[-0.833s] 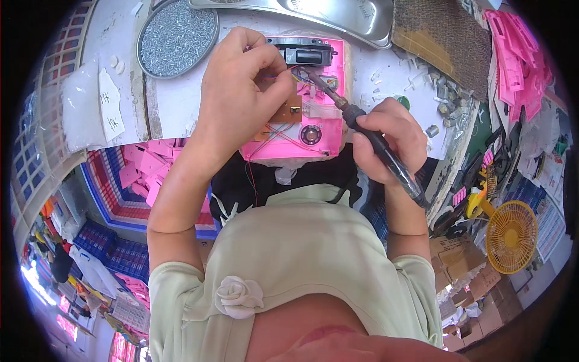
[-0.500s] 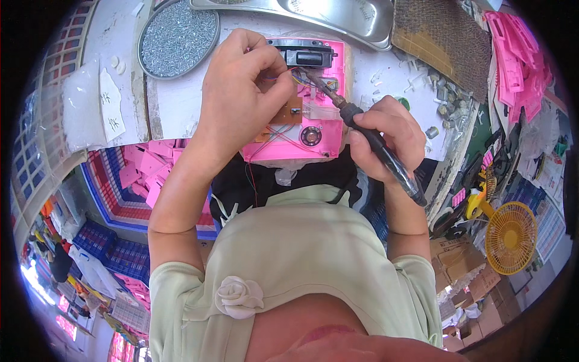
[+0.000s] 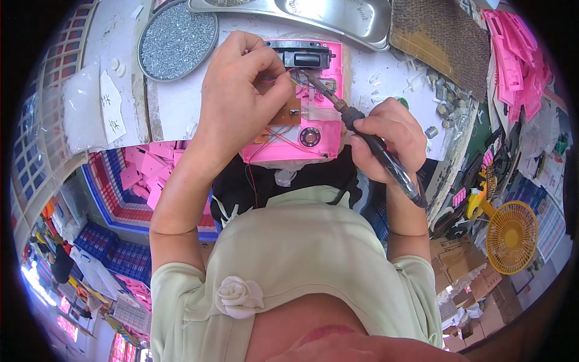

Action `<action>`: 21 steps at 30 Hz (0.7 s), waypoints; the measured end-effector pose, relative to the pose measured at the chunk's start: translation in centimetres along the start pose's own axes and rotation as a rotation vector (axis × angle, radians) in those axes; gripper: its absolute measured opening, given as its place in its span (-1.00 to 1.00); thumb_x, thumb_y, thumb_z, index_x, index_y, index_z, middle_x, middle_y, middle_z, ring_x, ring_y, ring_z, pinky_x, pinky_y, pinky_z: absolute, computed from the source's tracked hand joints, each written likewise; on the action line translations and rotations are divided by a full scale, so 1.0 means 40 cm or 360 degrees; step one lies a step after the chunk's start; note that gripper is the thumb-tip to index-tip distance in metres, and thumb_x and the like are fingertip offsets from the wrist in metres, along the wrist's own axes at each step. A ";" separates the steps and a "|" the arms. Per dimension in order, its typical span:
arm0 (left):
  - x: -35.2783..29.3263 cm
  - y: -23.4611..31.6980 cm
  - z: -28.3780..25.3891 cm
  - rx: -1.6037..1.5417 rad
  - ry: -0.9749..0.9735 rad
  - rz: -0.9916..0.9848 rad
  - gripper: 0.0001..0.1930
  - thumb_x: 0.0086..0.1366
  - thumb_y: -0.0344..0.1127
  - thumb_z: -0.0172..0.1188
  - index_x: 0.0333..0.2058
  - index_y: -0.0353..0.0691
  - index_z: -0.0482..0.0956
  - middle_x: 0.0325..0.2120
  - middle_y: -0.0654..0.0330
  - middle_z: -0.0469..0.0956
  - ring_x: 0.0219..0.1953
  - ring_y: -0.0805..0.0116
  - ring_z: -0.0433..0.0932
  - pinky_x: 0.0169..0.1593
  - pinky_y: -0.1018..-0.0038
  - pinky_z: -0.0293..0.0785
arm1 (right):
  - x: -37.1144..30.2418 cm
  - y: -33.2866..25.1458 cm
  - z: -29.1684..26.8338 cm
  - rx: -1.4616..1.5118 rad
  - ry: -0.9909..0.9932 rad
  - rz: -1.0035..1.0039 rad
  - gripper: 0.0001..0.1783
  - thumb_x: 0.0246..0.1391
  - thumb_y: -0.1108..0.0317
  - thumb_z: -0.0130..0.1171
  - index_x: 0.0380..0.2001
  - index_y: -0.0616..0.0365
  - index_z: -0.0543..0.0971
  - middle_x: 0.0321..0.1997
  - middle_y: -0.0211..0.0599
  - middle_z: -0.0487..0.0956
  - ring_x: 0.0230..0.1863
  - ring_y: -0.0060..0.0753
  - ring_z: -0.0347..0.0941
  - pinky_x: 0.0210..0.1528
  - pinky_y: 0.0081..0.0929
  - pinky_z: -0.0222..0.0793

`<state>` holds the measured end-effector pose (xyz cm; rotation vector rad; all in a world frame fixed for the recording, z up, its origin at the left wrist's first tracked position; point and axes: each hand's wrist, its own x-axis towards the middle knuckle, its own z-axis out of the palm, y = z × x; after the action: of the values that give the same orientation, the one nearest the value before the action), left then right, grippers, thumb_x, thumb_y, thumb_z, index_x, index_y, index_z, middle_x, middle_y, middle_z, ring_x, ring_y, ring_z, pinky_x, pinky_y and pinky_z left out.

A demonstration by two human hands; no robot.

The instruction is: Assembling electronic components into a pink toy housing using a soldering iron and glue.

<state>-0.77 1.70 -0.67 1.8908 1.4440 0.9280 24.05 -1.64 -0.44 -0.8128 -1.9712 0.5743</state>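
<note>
A pink plastic housing lies open in front of me, with a black module, a brown circuit board, a round dark part and thin coloured wires in it. My left hand is over its left side, thumb and forefinger pinched on a thin wire. In my right hand is a soldering iron, gripped by its black handle. Its tip points up and left into the housing, close to the wires below the black module. Whether the tip touches a joint is too small to tell.
A round tin of small screws stands at the far left, beside a steel tray. A brown textured mat and scattered small parts lie to the right. Pink pieces fill a crate at lower left. A yellow fan stands right.
Both hands hold almost the same pose. The soldering iron's tip stays among the wires, with only a very slight shift. The whole view has moved a little.
</note>
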 end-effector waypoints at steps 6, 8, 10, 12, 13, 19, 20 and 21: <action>0.001 0.003 -0.002 0.0013 -0.0034 -0.0025 -0.87 0.02 -0.40 0.37 -0.50 -0.30 0.61 -0.36 0.09 0.47 -0.30 0.13 0.52 -0.21 0.30 0.49 | 0.004 0.009 0.003 0.0085 0.0076 0.0023 -0.62 -0.29 0.64 0.38 -0.26 0.24 0.62 -0.60 -0.32 0.49 -0.61 -0.31 0.37 -0.56 -0.44 0.26; 0.001 0.001 -0.001 0.0048 -0.0030 -0.0005 -0.87 0.02 -0.39 0.37 -0.51 -0.31 0.61 -0.36 0.09 0.47 -0.29 0.12 0.52 -0.20 0.28 0.49 | 0.008 0.009 0.002 0.0102 0.0074 0.0037 -0.62 -0.29 0.63 0.38 -0.26 0.24 0.61 -0.59 -0.32 0.50 -0.61 -0.31 0.37 -0.55 -0.44 0.27; 0.003 0.006 -0.002 0.0060 -0.0043 -0.0022 -0.86 0.02 -0.39 0.37 -0.52 -0.31 0.61 -0.36 0.09 0.47 -0.28 0.10 0.52 -0.19 0.27 0.49 | 0.009 0.009 0.002 0.0109 0.0081 0.0042 -0.62 -0.28 0.63 0.38 -0.26 0.24 0.61 -0.58 -0.31 0.52 -0.61 -0.31 0.38 -0.55 -0.43 0.28; 0.005 0.006 -0.002 0.0094 -0.0047 -0.0015 -0.86 0.01 -0.38 0.37 -0.53 -0.32 0.62 -0.36 0.09 0.48 -0.28 0.09 0.52 -0.17 0.26 0.48 | 0.011 0.010 0.005 0.0111 0.0094 0.0037 -0.62 -0.27 0.63 0.39 -0.25 0.23 0.61 -0.55 -0.31 0.55 -0.60 -0.32 0.39 -0.55 -0.43 0.29; 0.006 0.005 -0.001 0.0121 -0.0045 0.0000 -0.86 0.01 -0.38 0.38 -0.53 -0.32 0.62 -0.36 0.10 0.49 -0.27 0.08 0.52 -0.16 0.26 0.48 | 0.013 0.011 0.004 0.0116 0.0081 0.0041 -0.62 -0.26 0.63 0.39 -0.26 0.23 0.61 -0.54 -0.31 0.56 -0.60 -0.32 0.39 -0.55 -0.43 0.30; 0.012 0.008 -0.001 0.0167 -0.0059 0.0000 -0.86 0.01 -0.37 0.38 -0.54 -0.32 0.63 -0.36 0.10 0.52 -0.26 0.05 0.53 -0.13 0.23 0.49 | 0.014 0.020 0.000 0.0141 0.0002 0.0086 -0.64 -0.23 0.62 0.39 -0.26 0.21 0.61 -0.45 -0.30 0.63 -0.59 -0.33 0.40 -0.55 -0.44 0.30; 0.012 0.008 0.000 0.0167 -0.0063 -0.0006 -0.86 0.01 -0.37 0.38 -0.54 -0.32 0.63 -0.36 0.09 0.52 -0.26 0.05 0.54 -0.13 0.22 0.49 | 0.012 0.023 -0.001 0.0135 -0.0014 0.0093 -0.64 -0.23 0.62 0.38 -0.26 0.21 0.61 -0.44 -0.30 0.63 -0.59 -0.33 0.40 -0.55 -0.44 0.30; 0.014 0.008 -0.001 0.0180 -0.0066 -0.0001 -0.86 0.01 -0.37 0.38 -0.54 -0.32 0.63 -0.36 0.09 0.52 -0.26 0.05 0.54 -0.13 0.22 0.49 | 0.012 0.023 -0.001 0.0128 -0.0031 0.0101 -0.64 -0.23 0.62 0.38 -0.26 0.21 0.61 -0.43 -0.30 0.64 -0.59 -0.33 0.40 -0.55 -0.44 0.30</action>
<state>-0.51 2.16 -0.29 1.9790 1.5002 0.8173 24.21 -0.65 -0.76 -0.8251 -1.9324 0.6966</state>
